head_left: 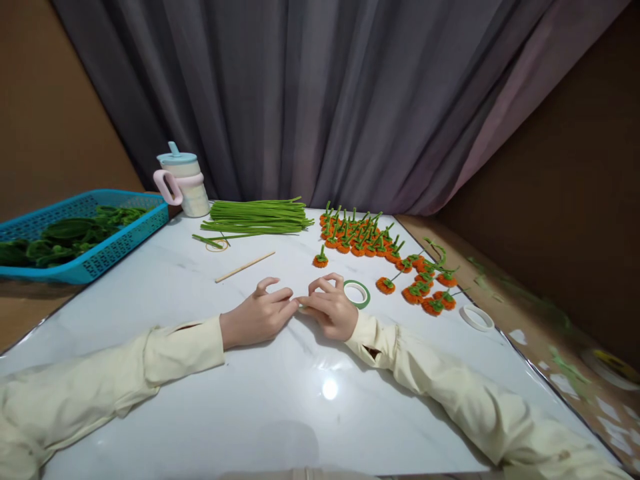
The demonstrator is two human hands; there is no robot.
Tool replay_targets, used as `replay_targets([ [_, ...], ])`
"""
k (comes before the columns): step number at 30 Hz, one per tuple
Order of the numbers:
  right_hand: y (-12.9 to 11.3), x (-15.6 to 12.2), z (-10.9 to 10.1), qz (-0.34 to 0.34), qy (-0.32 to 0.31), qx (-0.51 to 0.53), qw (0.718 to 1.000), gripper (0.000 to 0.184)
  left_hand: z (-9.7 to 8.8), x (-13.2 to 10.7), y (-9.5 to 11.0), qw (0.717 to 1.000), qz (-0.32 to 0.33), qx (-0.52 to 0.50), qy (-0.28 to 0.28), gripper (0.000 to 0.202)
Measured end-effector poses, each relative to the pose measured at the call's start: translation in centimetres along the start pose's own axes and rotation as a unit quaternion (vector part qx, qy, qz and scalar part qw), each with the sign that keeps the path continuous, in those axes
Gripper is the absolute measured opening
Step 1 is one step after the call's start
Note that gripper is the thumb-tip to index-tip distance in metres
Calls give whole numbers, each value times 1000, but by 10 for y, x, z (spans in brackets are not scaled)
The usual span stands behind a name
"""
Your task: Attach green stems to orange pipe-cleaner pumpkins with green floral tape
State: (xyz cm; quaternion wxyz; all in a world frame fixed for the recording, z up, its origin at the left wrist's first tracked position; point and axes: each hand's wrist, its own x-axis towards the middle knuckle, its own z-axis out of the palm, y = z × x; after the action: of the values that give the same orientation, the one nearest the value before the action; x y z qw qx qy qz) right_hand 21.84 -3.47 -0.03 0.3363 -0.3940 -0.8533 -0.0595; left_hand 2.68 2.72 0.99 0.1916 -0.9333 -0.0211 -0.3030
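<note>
Left hand (263, 313) and right hand (333, 310) meet at their fingertips near the middle of the white tabletop (200, 413), fingers bent; anything pinched between them is too small to make out, so I cannot tell whether either grasps something. The left hand points rightward and the right hand leftward.

Just beyond the right hand's knuckles, a green tape roll (366, 297) lies flat, its round hole facing up. Ahead of the left hand, a wooden stick (245, 267) has its long axis slanting from near left to far right. Farther back, green stems (257, 217) lie sideways in a bundle, roughly along the far edge. To their right, many orange flowers (357, 240) rest heads down, most of their short stalks pointing up.

A white roll (484, 328) lies flat close to the dark-trimmed right edge; a blue basket (105, 260) and a lidded tumbler (195, 200) stand toward the left edge. For moving, a broad stretch of tabletop opens between the forearms, from the hands toward the near edge.
</note>
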Motion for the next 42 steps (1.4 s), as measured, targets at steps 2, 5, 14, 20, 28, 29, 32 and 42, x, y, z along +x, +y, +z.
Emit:
replay_targets([
  [2, 1, 0, 0, 11, 2, 10, 1000, 15, 2, -1, 0, 1000, -10, 3, 4, 23],
  [5, 4, 1, 0, 20, 12, 31, 999, 14, 2, 0, 0, 1000, -15, 1, 12, 24],
  [14, 9, -2, 5, 67, -39, 40, 996, 18, 0, -1, -1, 999, -34, -1, -4, 30],
  [20, 6, -1, 4, 91, -29, 52, 994, 16, -4, 3, 0, 999, -24, -1, -26, 19],
  [28, 1, 1, 3, 127, -50, 57, 989, 7, -5, 4, 2, 998, -27, -44, -27, 18],
  [29, 0, 1, 3, 127, -47, 61, 989, 7, -4, 3, 1, 998, -23, -42, -31, 18],
  [32, 1, 1, 4, 127, -44, 69, 989, 5, -3, 2, 1, 998, -15, -39, -43, 18],
  [42, 1, 0, 5, 71, 8, 90, 993, 5, -2, 1, -1, 997, 17, -36, -62, 18],
])
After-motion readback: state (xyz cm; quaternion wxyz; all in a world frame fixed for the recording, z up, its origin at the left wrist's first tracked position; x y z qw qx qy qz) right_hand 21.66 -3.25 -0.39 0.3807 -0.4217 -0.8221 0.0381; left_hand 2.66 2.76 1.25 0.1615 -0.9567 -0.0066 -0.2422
